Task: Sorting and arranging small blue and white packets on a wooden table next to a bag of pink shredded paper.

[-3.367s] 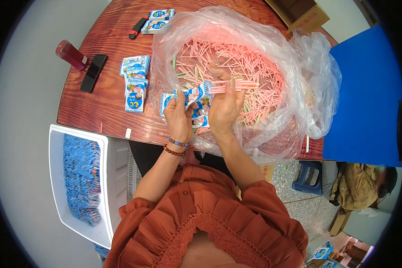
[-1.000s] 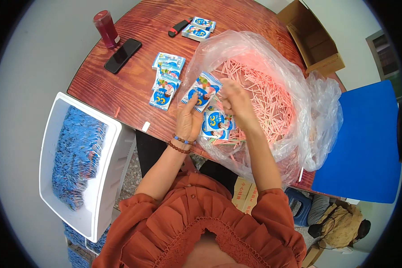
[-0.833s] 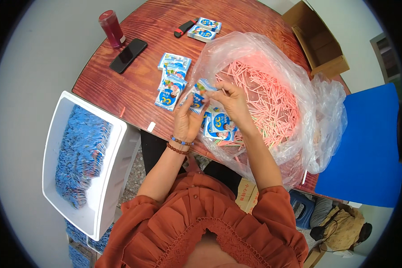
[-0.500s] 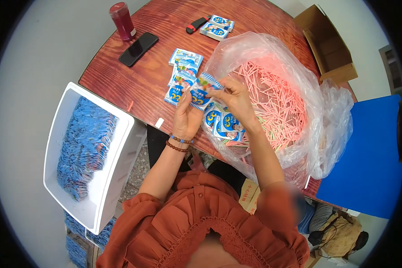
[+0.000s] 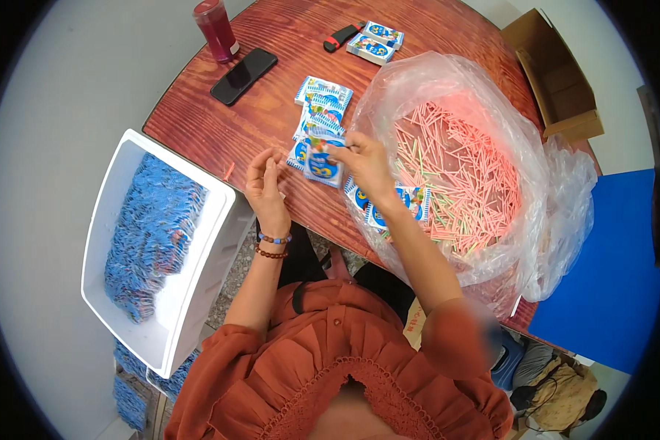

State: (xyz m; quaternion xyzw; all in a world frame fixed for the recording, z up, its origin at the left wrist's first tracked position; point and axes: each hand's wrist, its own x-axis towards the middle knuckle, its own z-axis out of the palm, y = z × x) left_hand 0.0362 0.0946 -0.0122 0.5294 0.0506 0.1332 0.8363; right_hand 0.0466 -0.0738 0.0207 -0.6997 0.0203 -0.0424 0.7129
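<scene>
My right hand (image 5: 368, 169) pinches a small blue and white snack packet (image 5: 323, 163) by its edge, over the near end of an overlapping row of similar packets (image 5: 325, 89). My left hand (image 5: 268, 194) is off to the left at the table's near edge, fingers loosely bent and nothing visible in them. Beneath my right forearm, more packets (image 5: 411, 205) lie on the near left part of a big clear plastic bag (image 5: 389, 81). Inside the bag is a heap of thin pink sticks (image 5: 469, 165), with some pale green ones.
A white bin (image 5: 231, 220) full of blue packets stands left of the wooden table (image 5: 187, 121). Farther back are a red-filled bottle (image 5: 217, 33), phone (image 5: 243, 77), box cutter (image 5: 342, 37) and two packet stacks (image 5: 372, 48). An open cardboard box (image 5: 557, 81) and blue panel (image 5: 601, 271) are right.
My left hand has let go of the packet and drawn away to the left. My right hand now holds it alone over the row. The whole view has shifted slightly.
</scene>
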